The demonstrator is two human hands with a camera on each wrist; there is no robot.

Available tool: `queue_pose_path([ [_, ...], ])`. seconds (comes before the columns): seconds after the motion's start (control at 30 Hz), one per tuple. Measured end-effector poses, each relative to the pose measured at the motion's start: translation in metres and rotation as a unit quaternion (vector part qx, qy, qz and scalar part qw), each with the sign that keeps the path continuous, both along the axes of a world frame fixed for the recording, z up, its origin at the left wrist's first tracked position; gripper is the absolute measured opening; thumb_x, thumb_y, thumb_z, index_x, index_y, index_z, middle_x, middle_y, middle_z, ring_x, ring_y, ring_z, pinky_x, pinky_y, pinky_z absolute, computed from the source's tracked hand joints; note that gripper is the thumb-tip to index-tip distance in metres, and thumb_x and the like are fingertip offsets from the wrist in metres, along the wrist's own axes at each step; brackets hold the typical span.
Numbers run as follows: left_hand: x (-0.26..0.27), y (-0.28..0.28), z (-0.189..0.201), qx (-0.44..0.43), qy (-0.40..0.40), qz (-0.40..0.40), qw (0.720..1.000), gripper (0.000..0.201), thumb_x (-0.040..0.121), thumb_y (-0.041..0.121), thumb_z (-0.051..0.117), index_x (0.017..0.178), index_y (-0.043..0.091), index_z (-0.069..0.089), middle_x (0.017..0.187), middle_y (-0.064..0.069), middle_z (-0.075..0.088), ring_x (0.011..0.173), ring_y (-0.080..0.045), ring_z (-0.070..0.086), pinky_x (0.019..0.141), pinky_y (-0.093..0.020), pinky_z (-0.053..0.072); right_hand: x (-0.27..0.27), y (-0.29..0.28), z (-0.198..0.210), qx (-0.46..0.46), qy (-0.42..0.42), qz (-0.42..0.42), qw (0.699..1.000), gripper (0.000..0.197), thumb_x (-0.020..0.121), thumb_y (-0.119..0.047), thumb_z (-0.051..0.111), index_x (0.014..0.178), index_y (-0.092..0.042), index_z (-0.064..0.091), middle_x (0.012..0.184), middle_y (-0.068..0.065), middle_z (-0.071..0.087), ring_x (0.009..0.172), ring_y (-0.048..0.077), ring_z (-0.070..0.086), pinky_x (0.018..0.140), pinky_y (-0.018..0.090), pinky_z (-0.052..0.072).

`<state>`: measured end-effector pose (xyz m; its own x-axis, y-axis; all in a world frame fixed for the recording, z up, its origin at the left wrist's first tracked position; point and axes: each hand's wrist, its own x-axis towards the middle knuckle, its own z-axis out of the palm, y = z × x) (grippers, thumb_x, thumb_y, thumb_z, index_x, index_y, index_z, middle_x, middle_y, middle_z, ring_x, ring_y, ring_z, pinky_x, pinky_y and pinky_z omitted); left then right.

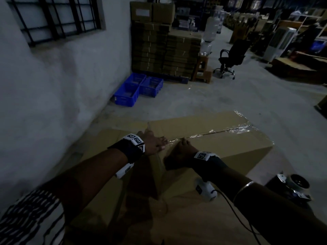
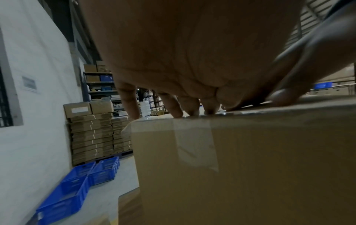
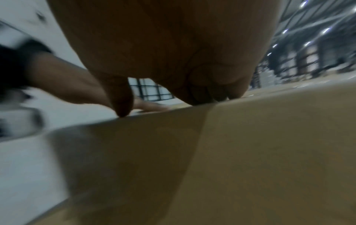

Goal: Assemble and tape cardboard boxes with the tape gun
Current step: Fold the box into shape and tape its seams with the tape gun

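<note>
Both hands pressed on the taped seam at the box's near edge.

The cardboard box [image 1: 203,138] is seen on the floor. The left hand [image 1: 154,143] and right hand [image 1: 182,152] are laid flat, fingers [image 2: 174,108] straight, on the clear tape [image 1: 230,130]. The tape gun [image 1: 292,186] is seen beside the box, ungripped.

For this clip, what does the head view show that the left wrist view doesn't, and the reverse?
Only the head view shows the tape gun on the floor right of the box, the office chair, and clear tape along the top seam. Only the left wrist view shows tape folded down the box's near side. Both show the left hand and right hand pressing the cardboard box top edge, and the blue crates.
</note>
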<state>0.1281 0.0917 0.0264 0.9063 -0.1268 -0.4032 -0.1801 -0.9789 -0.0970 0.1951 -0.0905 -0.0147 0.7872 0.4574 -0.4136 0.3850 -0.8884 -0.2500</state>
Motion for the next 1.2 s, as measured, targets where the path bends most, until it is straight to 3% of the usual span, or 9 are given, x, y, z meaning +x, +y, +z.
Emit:
queue_pose_path([
  [0.1, 0.005, 0.003, -0.010, -0.011, -0.015, -0.020, 1.000, 0.050, 0.103, 0.049, 0.019, 0.152, 0.040, 0.014, 0.161, 0.012, 0.010, 0.147, -0.023, 0.017, 0.115, -0.049, 0.016, -0.035, 0.016, 0.009, -0.032, -0.001, 0.070, 0.997, 0.125, 0.079, -0.074, 0.066, 0.160, -0.002, 0.003, 0.167, 0.022, -0.006, 0.155, 0.038, -0.001, 0.124, 0.052, 0.016],
  [0.17, 0.006, 0.004, -0.013, -0.015, -0.013, -0.027, 0.999, 0.050, 0.103, 0.049, 0.020, 0.152, 0.038, 0.015, 0.161, 0.008, 0.013, 0.148, -0.019, 0.016, 0.116, -0.047, 0.014, -0.046, 0.017, 0.013, -0.056, -0.008, 0.079, 0.995, 0.134, 0.074, -0.083, 0.061, 0.159, -0.004, -0.008, 0.166, 0.019, -0.014, 0.155, 0.036, -0.009, 0.125, 0.055, 0.010],
  [0.4, -0.019, -0.019, -0.008, -0.005, -0.041, -0.023, 0.999, 0.054, 0.103, 0.051, 0.024, 0.153, 0.034, 0.017, 0.161, 0.007, 0.013, 0.147, -0.015, 0.014, 0.113, -0.037, 0.013, -0.055, -0.005, 0.006, -0.037, -0.039, 0.112, 0.992, 0.127, 0.076, -0.075, 0.067, 0.160, -0.005, 0.001, 0.168, 0.018, -0.006, 0.155, 0.035, -0.005, 0.123, 0.057, 0.013],
  [0.53, -0.041, -0.048, 0.003, 0.018, -0.056, 0.002, 0.998, 0.068, 0.092, 0.071, 0.029, 0.152, 0.041, 0.016, 0.160, 0.009, 0.017, 0.141, -0.027, 0.022, 0.110, -0.045, 0.023, -0.059, -0.034, 0.006, -0.041, -0.051, 0.146, 0.987, 0.123, 0.076, -0.074, 0.067, 0.160, -0.008, 0.007, 0.168, 0.016, -0.005, 0.155, 0.034, -0.003, 0.123, 0.055, 0.013],
  [0.77, -0.053, -0.113, -0.007, 0.036, -0.079, -0.034, 0.996, 0.077, 0.085, 0.076, 0.037, 0.151, 0.039, 0.022, 0.142, 0.004, 0.038, 0.126, -0.026, 0.038, 0.100, -0.045, 0.028, -0.052, -0.119, 0.012, -0.036, -0.045, 0.228, 0.972, 0.117, 0.083, -0.071, 0.064, 0.162, -0.012, 0.001, 0.169, 0.007, -0.007, 0.156, 0.026, -0.003, 0.124, 0.049, 0.009],
  [0.87, -0.058, -0.141, -0.013, -0.002, -0.102, -0.039, 0.994, 0.079, 0.082, 0.073, 0.046, 0.149, 0.034, 0.033, 0.136, 0.000, 0.045, 0.121, -0.027, 0.044, 0.094, -0.037, 0.033, -0.046, -0.160, 0.012, -0.022, -0.037, 0.243, 0.969, 0.105, 0.084, -0.067, 0.065, 0.161, -0.014, 0.017, 0.170, 0.000, 0.003, 0.156, 0.018, -0.003, 0.125, 0.049, 0.012],
  [0.97, -0.057, -0.170, -0.018, -0.036, -0.119, -0.024, 0.992, 0.087, 0.068, 0.080, 0.027, 0.140, 0.036, 0.046, 0.123, 0.001, 0.054, 0.109, -0.028, 0.054, 0.085, -0.037, 0.039, -0.042, -0.198, 0.014, 0.023, -0.037, 0.231, 0.972, 0.087, 0.079, -0.054, 0.070, 0.153, -0.016, 0.041, 0.165, -0.002, 0.024, 0.155, 0.015, 0.006, 0.122, 0.046, 0.023],
  [1.07, -0.048, -0.197, -0.028, -0.029, -0.137, 0.001, 0.990, 0.069, 0.078, 0.072, 0.048, 0.138, 0.038, 0.046, 0.120, 0.004, 0.050, 0.109, -0.022, 0.052, 0.083, -0.035, 0.040, -0.044, -0.234, 0.025, 0.072, -0.053, 0.188, 0.978, 0.076, 0.084, -0.030, 0.075, 0.152, -0.016, 0.043, 0.162, -0.003, 0.034, 0.152, 0.014, 0.020, 0.121, 0.035, 0.027],
  [1.2, -0.034, -0.235, -0.032, -0.040, -0.160, 0.027, 0.986, 0.056, 0.083, 0.058, 0.060, 0.133, 0.036, 0.051, 0.113, 0.003, 0.049, 0.104, -0.022, 0.052, 0.079, -0.034, 0.043, -0.039, -0.277, 0.036, 0.070, -0.086, 0.168, 0.979, 0.065, 0.094, -0.030, 0.068, 0.152, -0.015, 0.043, 0.161, -0.004, 0.035, 0.150, 0.012, 0.025, 0.113, 0.024, 0.025],
])
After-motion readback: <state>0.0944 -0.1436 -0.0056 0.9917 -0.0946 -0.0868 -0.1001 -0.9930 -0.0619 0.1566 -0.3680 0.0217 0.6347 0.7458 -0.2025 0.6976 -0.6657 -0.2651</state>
